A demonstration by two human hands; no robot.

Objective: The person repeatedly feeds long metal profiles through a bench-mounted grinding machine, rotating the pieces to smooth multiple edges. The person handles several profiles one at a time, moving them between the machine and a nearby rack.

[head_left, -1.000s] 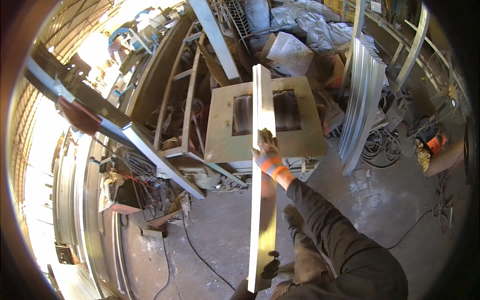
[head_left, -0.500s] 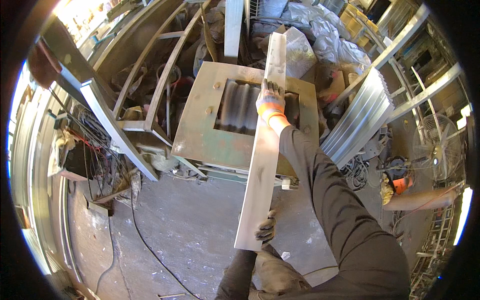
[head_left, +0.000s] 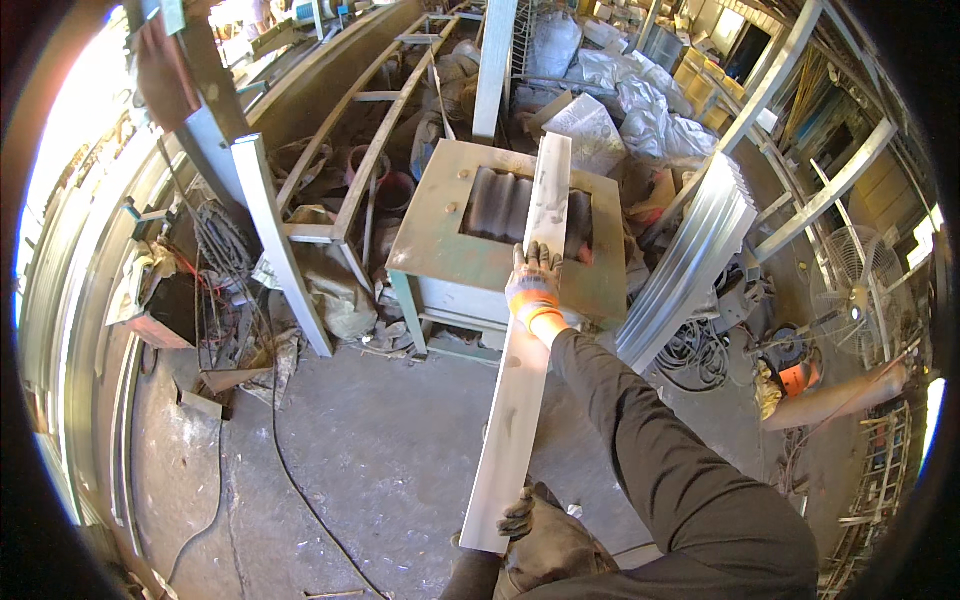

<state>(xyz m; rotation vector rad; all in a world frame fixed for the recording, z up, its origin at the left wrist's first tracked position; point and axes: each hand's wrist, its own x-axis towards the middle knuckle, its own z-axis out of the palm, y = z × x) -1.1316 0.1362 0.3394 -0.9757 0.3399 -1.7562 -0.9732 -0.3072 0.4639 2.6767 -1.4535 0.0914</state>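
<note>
A long, flat, pale metal bar [head_left: 513, 405] runs from close to my body up over the grinding machine [head_left: 440, 230]. Its far part crosses a rectangular opening in the machine's top, where a dark ridged wheel [head_left: 495, 205] shows. My right hand [head_left: 536, 280], in a grey glove with an orange cuff, lies on top of the bar just short of the opening, fingers outstretched. At the near end, my left hand [head_left: 517, 516], in a dark glove, grips the bar's right edge; part of it is hidden beneath the bar.
Beyond and left of the machine stands a metal rack frame [head_left: 375, 180]. An upright metal beam [head_left: 285, 250] is nearer on the left. Corrugated metal sheets [head_left: 690, 265] lean at the machine's right, with coiled cable [head_left: 692, 355] and a fan [head_left: 855, 290] farther right. A cable [head_left: 285, 460] crosses the floor.
The bar has been drawn back toward me, its far end now near the machine top's far edge. Both hands have come nearer with it. The view has also shifted.
</note>
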